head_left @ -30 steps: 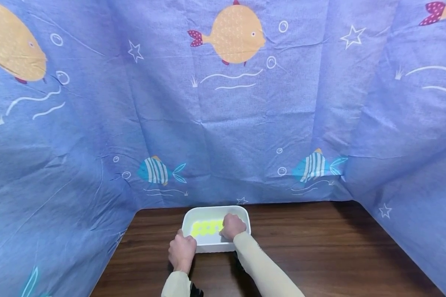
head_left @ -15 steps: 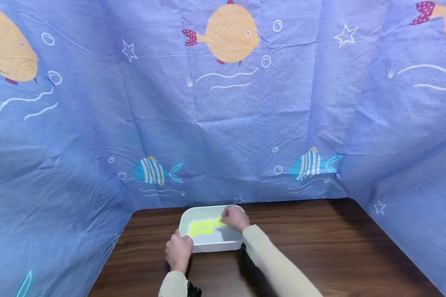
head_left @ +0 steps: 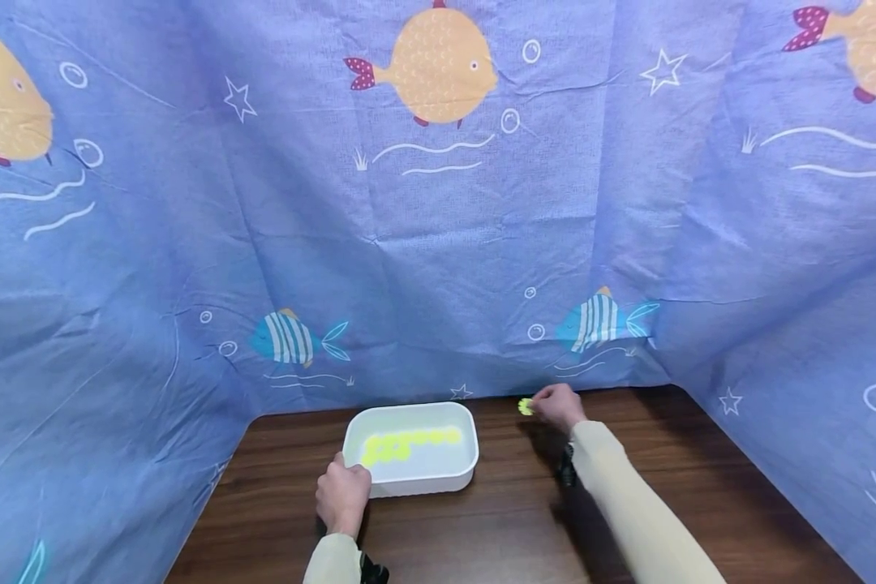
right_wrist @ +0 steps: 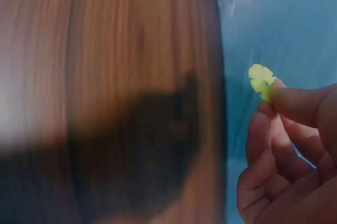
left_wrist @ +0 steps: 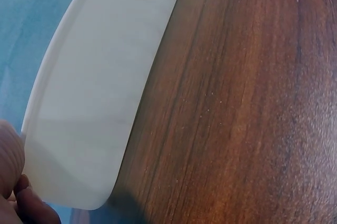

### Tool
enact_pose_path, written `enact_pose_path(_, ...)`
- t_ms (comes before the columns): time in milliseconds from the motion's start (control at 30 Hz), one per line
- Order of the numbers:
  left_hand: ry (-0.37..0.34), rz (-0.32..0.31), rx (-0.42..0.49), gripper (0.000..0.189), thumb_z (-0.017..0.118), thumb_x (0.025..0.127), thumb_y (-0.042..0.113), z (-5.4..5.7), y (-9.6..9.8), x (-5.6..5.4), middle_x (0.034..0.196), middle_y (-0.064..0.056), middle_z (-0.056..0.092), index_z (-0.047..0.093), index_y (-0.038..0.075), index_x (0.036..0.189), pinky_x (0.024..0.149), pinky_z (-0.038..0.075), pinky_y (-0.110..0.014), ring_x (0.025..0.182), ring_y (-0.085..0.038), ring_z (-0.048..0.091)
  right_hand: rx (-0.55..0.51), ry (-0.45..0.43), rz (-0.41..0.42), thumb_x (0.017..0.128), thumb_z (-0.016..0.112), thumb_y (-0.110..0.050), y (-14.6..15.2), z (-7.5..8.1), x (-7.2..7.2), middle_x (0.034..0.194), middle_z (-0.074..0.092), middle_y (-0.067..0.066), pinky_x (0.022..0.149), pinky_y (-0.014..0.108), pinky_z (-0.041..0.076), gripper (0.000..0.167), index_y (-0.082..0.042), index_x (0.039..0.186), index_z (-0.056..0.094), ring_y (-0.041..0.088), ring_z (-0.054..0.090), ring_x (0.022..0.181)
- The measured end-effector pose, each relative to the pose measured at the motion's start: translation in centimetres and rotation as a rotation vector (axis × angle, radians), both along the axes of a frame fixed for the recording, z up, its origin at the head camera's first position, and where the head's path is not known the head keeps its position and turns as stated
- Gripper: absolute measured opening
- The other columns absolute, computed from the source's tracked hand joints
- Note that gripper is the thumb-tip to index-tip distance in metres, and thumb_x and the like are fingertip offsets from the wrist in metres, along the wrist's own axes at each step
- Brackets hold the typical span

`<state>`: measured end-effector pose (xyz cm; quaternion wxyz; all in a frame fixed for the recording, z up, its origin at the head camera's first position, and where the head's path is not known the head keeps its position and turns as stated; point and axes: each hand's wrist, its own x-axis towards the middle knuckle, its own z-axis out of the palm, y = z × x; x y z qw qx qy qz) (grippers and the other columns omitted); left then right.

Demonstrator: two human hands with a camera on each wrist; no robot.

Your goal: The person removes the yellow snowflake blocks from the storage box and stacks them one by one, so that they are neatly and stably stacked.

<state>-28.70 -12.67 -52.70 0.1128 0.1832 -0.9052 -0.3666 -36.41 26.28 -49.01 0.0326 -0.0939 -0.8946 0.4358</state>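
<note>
My right hand (head_left: 560,404) is off to the right of the white plastic basin (head_left: 427,487), near the table's back edge. Between thumb and fingertips it pinches a small yellow-green flower-shaped piece (right_wrist: 259,78) with notched petals; the thumb covers part of it. The left hand (head_left: 345,491) grips the basin's near left corner, fingers over the rim, also seen at the lower left of the left wrist view. Inside the basin lie several bright yellow pieces (head_left: 387,446), grouped toward the left and along the back, their outlines washed out by glare.
A dark wood-grain table (head_left: 526,519) bears the basin near its back edge. Blue cloth (head_left: 496,268) printed with fish and stars hangs close behind and on both sides.
My right hand has lifted a yellow flower-shaped piece out of the basin and carried it to the right over the table. The left hand keeps its grip on the basin.
</note>
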Motion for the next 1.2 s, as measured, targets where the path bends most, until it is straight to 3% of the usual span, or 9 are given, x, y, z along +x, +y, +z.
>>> enact_pose_path(167, 0.009, 0.005, 0.0, 0.053, 0.049, 0.092, 0.012, -0.1, 0.0, 0.1, 0.125, -0.041, 0.06, 0.05, -0.015, 0.138, 0.08, 0.053, -0.061, 0.085, -0.046, 0.065, -0.047, -0.099, -0.075, 0.084, 0.073, -0.015, 5.2, -1.7, 1.5, 0.072, 0.069, 0.004, 0.058, 0.03, 0.049, 0.021, 0.002, 0.095, 0.078, 0.014, 0.062, 0.062)
enact_pose_path(300, 0.017, 0.008, -0.006, 0.053, 0.049, 0.092, 0.012, 0.0, -0.2, 0.0, 0.125, -0.042, 0.059, 0.05, -0.014, 0.138, 0.079, 0.052, -0.061, 0.086, -0.047, 0.065, 0.031, -0.136, -0.092, 0.086, 0.072, -0.018, 7.1, -2.7, 2.6, 0.077, 0.071, 0.006, 0.059, 0.031, 0.047, 0.022, 0.001, 0.096, 0.078, 0.016, 0.063, 0.066)
enact_pose_path(467, 0.012, 0.023, -0.007, 0.054, 0.048, 0.092, 0.012, 0.1, -0.2, 0.0, 0.125, -0.042, 0.059, 0.05, -0.013, 0.139, 0.081, 0.052, -0.062, 0.09, -0.049, 0.065, 0.146, -0.106, -0.058, 0.086, 0.07, -0.022, 7.2, -3.1, 2.9, 0.075, 0.072, 0.006, 0.062, 0.031, 0.046, 0.024, -0.001, 0.093, 0.079, 0.019, 0.064, 0.069)
enact_pose_path(567, 0.002, 0.022, -0.012, 0.053, 0.047, 0.092, 0.013, -0.1, -0.1, 0.0, 0.125, -0.042, 0.059, 0.05, -0.012, 0.139, 0.079, 0.051, -0.061, 0.09, -0.05, 0.064, 0.188, -0.102, -0.066, 0.084, 0.067, -0.02, 6.9, -3.3, 3.0, 0.069, 0.066, 0.003, 0.062, 0.031, 0.044, 0.019, -0.003, 0.082, 0.076, 0.021, 0.06, 0.069)
enact_pose_path(633, -0.003, 0.02, -0.015, 0.054, 0.047, 0.092, 0.013, -0.2, 0.0, -0.1, 0.123, -0.042, 0.059, 0.051, -0.011, 0.139, 0.077, 0.051, -0.06, 0.088, -0.049, 0.064, 0.211, -0.108, -0.076, 0.082, 0.064, -0.018, 6.9, -3.5, 3.0, 0.067, 0.061, 0.001, 0.06, 0.031, 0.041, 0.015, -0.008, 0.073, 0.071, 0.022, 0.056, 0.068)
enact_pose_path(767, 0.016, 0.004, -0.009, 0.054, 0.045, 0.091, 0.013, -0.4, -0.1, -0.1, 0.118, -0.041, 0.062, 0.051, -0.011, 0.139, 0.067, 0.05, -0.056, 0.079, -0.045, 0.063, 0.235, -0.122, -0.083, 0.082, 0.054, -0.013, 6.8, -3.9, 2.9, 0.059, 0.046, -0.001, 0.055, 0.032, 0.036, 0.024, -0.015, 0.059, 0.051, 0.019, 0.044, 0.059)
enact_pose_path(933, 0.034, -0.015, -0.001, 0.055, 0.045, 0.09, 0.013, -0.4, -0.3, 0.1, 0.115, -0.042, 0.063, 0.051, -0.012, 0.139, 0.059, 0.048, -0.051, 0.07, -0.038, 0.06, 0.254, -0.081, -0.079, 0.083, 0.048, -0.011, 6.8, -4.1, 2.8, 0.053, 0.033, -0.004, 0.053, 0.031, 0.031, 0.031, -0.019, 0.054, 0.038, 0.015, 0.032, 0.053)
enact_pose_path(1200, 0.031, -0.026, 0.012, 0.057, 0.045, 0.091, 0.013, -0.3, -0.3, 0.2, 0.116, -0.042, 0.062, 0.048, -0.012, 0.141, 0.053, 0.042, -0.043, 0.062, -0.033, 0.053, 0.288, -0.03, -0.085, 0.083, 0.061, -0.014, 6.7, -4.2, 3.2, 0.06, 0.052, -0.001, 0.06, 0.032, 0.039, 0.022, -0.01, 0.062, 0.059, 0.021, 0.05, 0.063)
